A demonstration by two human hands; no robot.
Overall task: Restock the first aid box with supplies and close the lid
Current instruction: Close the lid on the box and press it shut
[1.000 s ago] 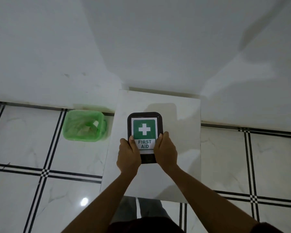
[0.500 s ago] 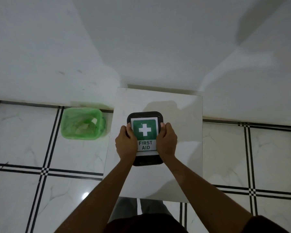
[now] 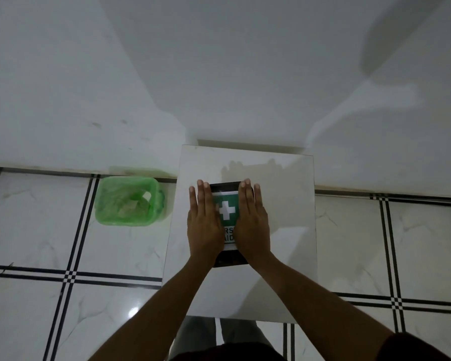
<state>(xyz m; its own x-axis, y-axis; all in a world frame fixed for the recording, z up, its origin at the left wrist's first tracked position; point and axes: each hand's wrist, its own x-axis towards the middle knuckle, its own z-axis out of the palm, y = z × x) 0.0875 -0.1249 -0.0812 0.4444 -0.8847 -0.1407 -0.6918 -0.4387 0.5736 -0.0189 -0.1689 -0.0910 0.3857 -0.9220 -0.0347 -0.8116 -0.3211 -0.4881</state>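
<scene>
A dark first aid box (image 3: 226,212) with a green label and white cross lies with its lid down on a small white table (image 3: 284,204). My left hand (image 3: 205,220) lies flat on the lid's left side, fingers straight and together. On the right side my right hand (image 3: 251,217) lies flat the same way. Both palms cover most of the label, so only the cross and part of the lettering show between them. Neither hand grips anything.
A translucent green plastic container (image 3: 126,201) with some pale items inside stands on the tiled floor left of the table. A white wall rises behind the table. The floor has white tiles with black stripes.
My hands moved from gripping the box's near edge, up along its sides, to lying flat on top of the lid with fingers stretched forward.
</scene>
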